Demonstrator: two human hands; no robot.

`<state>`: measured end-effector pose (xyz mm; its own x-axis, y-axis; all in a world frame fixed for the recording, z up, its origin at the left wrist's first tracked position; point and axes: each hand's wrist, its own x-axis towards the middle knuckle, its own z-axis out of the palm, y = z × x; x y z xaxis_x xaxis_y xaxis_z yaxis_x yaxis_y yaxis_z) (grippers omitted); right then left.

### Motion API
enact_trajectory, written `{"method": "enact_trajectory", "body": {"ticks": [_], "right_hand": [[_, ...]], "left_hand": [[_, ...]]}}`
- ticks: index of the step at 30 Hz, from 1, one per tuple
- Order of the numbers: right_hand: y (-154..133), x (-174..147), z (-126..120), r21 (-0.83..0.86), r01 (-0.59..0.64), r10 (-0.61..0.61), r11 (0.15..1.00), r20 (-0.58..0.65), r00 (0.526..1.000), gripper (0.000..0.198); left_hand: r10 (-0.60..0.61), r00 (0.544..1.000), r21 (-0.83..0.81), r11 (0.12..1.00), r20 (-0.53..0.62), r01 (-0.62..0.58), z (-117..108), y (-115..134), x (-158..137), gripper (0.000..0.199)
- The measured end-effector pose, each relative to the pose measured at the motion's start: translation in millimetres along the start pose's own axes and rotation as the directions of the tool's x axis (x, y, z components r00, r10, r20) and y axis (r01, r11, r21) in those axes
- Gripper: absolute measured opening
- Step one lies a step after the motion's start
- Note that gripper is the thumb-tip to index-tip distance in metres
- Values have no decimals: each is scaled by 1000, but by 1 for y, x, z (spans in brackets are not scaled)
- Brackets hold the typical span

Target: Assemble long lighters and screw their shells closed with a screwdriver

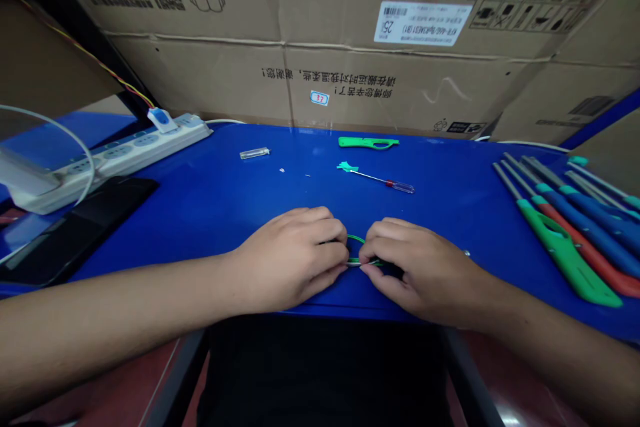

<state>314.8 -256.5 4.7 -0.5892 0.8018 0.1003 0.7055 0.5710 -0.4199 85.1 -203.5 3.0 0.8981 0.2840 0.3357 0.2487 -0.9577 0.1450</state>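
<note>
Close to the table's front edge, my left hand (300,259) and my right hand (415,260) face each other with curled fingers. Both grip a green lighter casing (356,238), mostly hidden by the fingers; its curved loop and a thin pale strip along it show in the gap. My right thumb and forefinger pinch its right part. Beyond my hands lie a matching green casing half (363,142), a screwdriver (397,186) with a clear and red handle, a small teal piece (347,167) at its tip, and a small clear tube (255,153).
Several long-nosed lighters (570,253) in green, red and blue lie at the right. A power strip (117,157) with cables and a black phone (80,230) occupy the left. A large cardboard box (210,73) stands along the back of the blue table (200,193).
</note>
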Motion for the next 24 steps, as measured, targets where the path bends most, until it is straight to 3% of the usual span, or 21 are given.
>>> {"method": "enact_trajectory", "body": {"ticks": [8, 18, 24], "right_hand": [[1, -3, -3, 66, -48, 48, 997, -6, 999, 10], [3, 0, -19, 35, -59, 56, 998, 73, 996, 16], [3, 0, -18, -43, -8, 11, 999, 66, 998, 18]], "left_hand": [[-20, 1000, -23, 1000, 4, 20, 3, 0, 1, 13], [38, 999, 131, 991, 0, -38, 2, 5, 0, 16], [-15, 1000, 17, 1000, 24, 14, 3, 2, 1, 12]]}}
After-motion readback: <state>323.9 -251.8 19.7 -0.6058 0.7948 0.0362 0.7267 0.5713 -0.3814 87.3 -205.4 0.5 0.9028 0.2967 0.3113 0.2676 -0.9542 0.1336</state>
